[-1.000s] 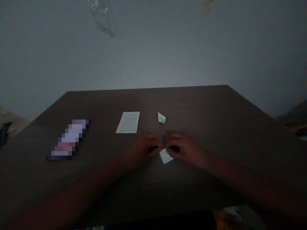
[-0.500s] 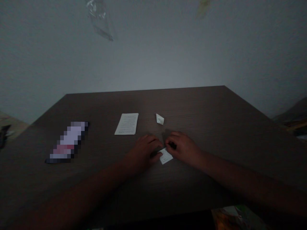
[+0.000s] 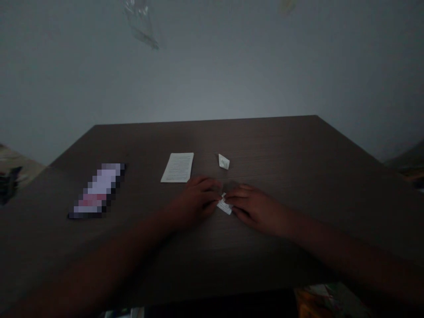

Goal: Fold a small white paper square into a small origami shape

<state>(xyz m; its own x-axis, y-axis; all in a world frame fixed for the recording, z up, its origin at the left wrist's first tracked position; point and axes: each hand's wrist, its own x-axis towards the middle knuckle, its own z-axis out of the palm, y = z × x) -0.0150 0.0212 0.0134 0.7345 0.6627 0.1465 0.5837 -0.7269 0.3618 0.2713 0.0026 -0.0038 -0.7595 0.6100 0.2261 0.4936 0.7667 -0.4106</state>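
Observation:
My left hand (image 3: 196,201) and my right hand (image 3: 256,206) meet over the middle of a dark wooden table (image 3: 298,150). Between their fingertips is a small folded piece of white printed paper (image 3: 224,206), and both hands pinch it, fingers curled. Only a sliver of the paper shows between the fingers. The light is dim.
A flat white printed sheet (image 3: 178,167) lies just beyond my left hand. A small folded white paper shape (image 3: 224,161) sits to its right. A blurred-out oblong object (image 3: 98,191) lies at the table's left. A pale wall stands behind the table.
The small paper was lying flatter and more exposed near my fingers; now both hands have closed in on it, moved it slightly farther away, and most of it is covered.

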